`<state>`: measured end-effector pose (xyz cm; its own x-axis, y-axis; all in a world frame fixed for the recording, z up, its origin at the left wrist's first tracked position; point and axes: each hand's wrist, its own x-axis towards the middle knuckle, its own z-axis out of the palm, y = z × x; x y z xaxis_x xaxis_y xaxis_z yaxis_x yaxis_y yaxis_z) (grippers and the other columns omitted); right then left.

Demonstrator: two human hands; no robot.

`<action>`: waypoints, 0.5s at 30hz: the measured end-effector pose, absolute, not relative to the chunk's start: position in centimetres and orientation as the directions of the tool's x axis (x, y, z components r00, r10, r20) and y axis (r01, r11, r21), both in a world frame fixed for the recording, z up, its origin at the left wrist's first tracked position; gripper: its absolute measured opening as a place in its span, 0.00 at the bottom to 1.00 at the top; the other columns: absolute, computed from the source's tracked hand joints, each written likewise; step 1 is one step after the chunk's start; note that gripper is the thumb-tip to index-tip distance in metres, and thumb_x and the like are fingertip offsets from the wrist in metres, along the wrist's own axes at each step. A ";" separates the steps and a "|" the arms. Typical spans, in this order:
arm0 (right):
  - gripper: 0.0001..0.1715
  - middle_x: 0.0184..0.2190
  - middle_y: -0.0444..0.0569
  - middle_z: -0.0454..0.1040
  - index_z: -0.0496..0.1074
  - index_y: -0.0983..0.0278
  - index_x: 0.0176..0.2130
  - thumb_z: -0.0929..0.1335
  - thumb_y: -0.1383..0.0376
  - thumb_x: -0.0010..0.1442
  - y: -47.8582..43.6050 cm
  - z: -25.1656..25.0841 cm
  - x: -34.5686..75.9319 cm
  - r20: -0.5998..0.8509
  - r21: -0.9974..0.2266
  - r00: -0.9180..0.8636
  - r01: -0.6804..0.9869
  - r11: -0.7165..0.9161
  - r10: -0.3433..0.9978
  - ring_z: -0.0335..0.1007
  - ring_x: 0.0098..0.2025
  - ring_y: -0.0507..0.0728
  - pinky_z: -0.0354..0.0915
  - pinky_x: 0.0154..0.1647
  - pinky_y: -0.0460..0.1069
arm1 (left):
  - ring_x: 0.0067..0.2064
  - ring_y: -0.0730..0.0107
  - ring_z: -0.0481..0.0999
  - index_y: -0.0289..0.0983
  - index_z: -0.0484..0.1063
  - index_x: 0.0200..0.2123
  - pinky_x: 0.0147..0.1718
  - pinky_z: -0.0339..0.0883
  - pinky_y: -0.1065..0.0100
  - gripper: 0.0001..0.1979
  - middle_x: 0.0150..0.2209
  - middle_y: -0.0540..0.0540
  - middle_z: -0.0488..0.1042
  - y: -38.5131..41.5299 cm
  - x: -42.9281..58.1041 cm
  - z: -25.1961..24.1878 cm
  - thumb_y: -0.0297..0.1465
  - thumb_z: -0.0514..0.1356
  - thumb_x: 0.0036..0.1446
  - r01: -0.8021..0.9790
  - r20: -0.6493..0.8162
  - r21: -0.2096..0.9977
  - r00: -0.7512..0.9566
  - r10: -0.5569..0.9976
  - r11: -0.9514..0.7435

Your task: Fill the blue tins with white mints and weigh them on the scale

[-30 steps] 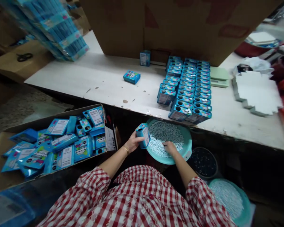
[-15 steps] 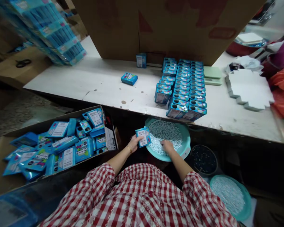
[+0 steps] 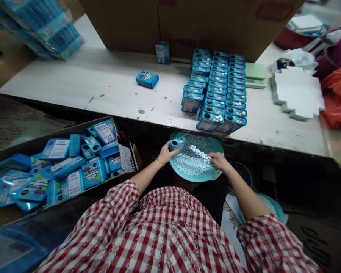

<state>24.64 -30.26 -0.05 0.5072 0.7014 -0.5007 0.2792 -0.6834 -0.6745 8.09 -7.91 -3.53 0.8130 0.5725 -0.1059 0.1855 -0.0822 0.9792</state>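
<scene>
In the grasp of my left hand point(image 3: 165, 152) is a small blue candy box point(image 3: 177, 141), its top with a dark round hole turned up. It is over the left rim of a turquoise basin point(image 3: 219, 147) full of small white candies point(image 3: 191, 165). My right hand point(image 3: 218, 160), fingers closed, grips the end of what looks like a narrow scoop, covered by a heaped row of white candies point(image 3: 199, 152). That row slants up and left above the basin, pointing toward the box. The scoop itself is mostly hidden.
Upright blue boxes point(image 3: 223, 91) stand in rows on the white table point(image 3: 110, 102). One box point(image 3: 147, 79) lies flat. An open carton point(image 3: 52, 206) of blue boxes is at left. A second basin point(image 3: 277, 206) sits lower right. A large cardboard box point(image 3: 187, 26) stands behind.
My right hand has risen out of the candies and moved right, bringing up a heaped row of them. My left hand has tipped its box so the holed top shows.
</scene>
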 end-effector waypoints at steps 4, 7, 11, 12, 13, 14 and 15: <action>0.23 0.29 0.45 0.77 0.77 0.68 0.39 0.60 0.72 0.45 -29.0 2.9 25.8 -0.475 -0.667 0.497 0.336 -0.665 0.726 0.69 0.32 0.53 0.62 0.31 0.43 | 0.41 0.64 0.73 0.34 0.68 0.45 0.46 0.65 0.61 0.23 0.40 0.45 0.74 -8.9 10.0 -4.3 0.29 0.63 0.42 0.205 -0.078 0.961 0.844 0.531 -0.184; 0.22 0.32 0.46 0.77 0.78 0.65 0.36 0.60 0.74 0.46 -27.2 5.2 25.9 -0.457 -0.534 0.450 0.551 -0.641 0.767 0.70 0.37 0.54 0.62 0.35 0.43 | 0.47 0.60 0.72 0.35 0.69 0.46 0.50 0.63 0.58 0.24 0.44 0.43 0.73 -9.5 11.0 -5.0 0.25 0.61 0.41 0.172 -0.024 0.945 0.883 0.468 -0.277; 0.20 0.36 0.50 0.77 0.77 0.62 0.37 0.61 0.73 0.49 -24.7 8.0 25.4 -0.536 -0.199 0.431 0.771 -0.605 0.726 0.70 0.42 0.57 0.62 0.40 0.46 | 0.50 0.58 0.70 0.35 0.69 0.46 0.52 0.60 0.56 0.24 0.47 0.41 0.72 -9.8 11.4 -5.9 0.23 0.60 0.41 0.137 0.040 0.915 0.905 0.423 -0.379; 0.19 0.38 0.51 0.77 0.77 0.62 0.38 0.61 0.72 0.50 -24.0 8.6 25.1 -0.546 -0.131 0.440 0.796 -0.591 0.713 0.70 0.43 0.59 0.62 0.40 0.48 | 0.50 0.58 0.70 0.35 0.69 0.47 0.52 0.60 0.56 0.25 0.47 0.41 0.72 -9.8 11.4 -6.1 0.22 0.59 0.41 0.136 0.046 0.908 0.908 0.417 -0.396; 0.19 0.39 0.53 0.76 0.77 0.62 0.39 0.62 0.71 0.51 -23.4 9.1 24.7 -0.549 -0.076 0.449 0.813 -0.577 0.705 0.70 0.43 0.60 0.63 0.41 0.49 | 0.50 0.57 0.70 0.36 0.69 0.47 0.52 0.60 0.56 0.25 0.47 0.41 0.72 -9.9 11.4 -6.2 0.22 0.59 0.41 0.137 0.050 0.901 0.910 0.411 -0.412; 0.18 0.40 0.55 0.76 0.76 0.63 0.40 0.62 0.70 0.52 -22.7 9.5 24.3 -0.549 -0.032 0.459 0.823 -0.567 0.698 0.70 0.44 0.61 0.63 0.41 0.50 | 0.51 0.57 0.69 0.36 0.69 0.47 0.52 0.60 0.55 0.25 0.47 0.41 0.72 -10.0 11.4 -6.4 0.22 0.59 0.40 0.139 0.051 0.894 0.914 0.404 -0.426; 0.18 0.41 0.57 0.75 0.75 0.65 0.42 0.62 0.69 0.53 -22.0 9.9 23.8 -0.547 0.000 0.468 0.829 -0.559 0.694 0.70 0.44 0.61 0.63 0.42 0.51 | 0.51 0.56 0.69 0.36 0.69 0.47 0.52 0.60 0.55 0.26 0.47 0.41 0.71 -10.1 11.4 -6.5 0.22 0.59 0.40 0.140 0.051 0.888 0.917 0.396 -0.439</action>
<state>23.79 -22.03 9.85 0.4683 0.6939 -0.5470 0.8291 -0.5591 0.0004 11.45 -10.07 -6.47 0.9168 0.3961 0.0507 0.1405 -0.4387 0.8876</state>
